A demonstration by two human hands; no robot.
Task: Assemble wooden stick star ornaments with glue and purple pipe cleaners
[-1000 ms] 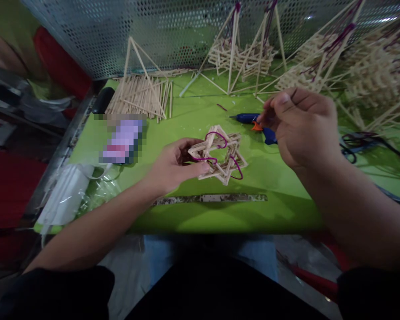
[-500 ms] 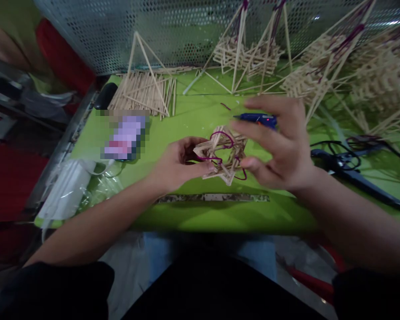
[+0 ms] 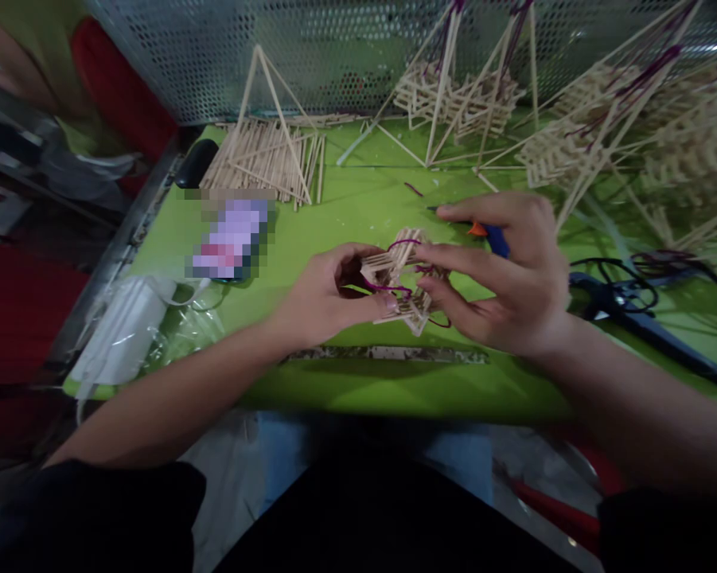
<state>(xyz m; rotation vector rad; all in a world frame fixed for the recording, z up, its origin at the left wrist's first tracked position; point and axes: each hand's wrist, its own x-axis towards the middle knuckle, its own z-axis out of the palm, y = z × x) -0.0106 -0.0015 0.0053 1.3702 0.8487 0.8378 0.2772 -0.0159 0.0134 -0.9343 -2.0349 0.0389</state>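
Observation:
A small star-shaped frame of stacked wooden sticks (image 3: 416,313) is held just above the green tabletop, with purple cord (image 3: 403,241) looped over its top and hanging past its lower right side. My left hand (image 3: 325,296) is closed on the star's left side, thumb in front and fingers behind. At the right side, the thumb and middle finger of my right hand (image 3: 507,274) pinch at the purple cord; their exact grip is partly hidden. The right index finger stretches out above them. Behind that hand lies a blue glue gun (image 3: 497,240) with an orange trigger, mostly covered.
Loose sticks (image 3: 268,159) lie at the back left under a stick triangle. A phone (image 3: 232,239) and a white power strip (image 3: 122,326) are on the left. Stick structures (image 3: 471,107) stand along the perforated metal panel (image 3: 334,48). Black-handled pliers or cutters (image 3: 650,326) lie right.
My right hand has come down onto the star's right side, its spread thumb and fingers closing at the cord. My left hand keeps its hold. The whole view has shifted slightly.

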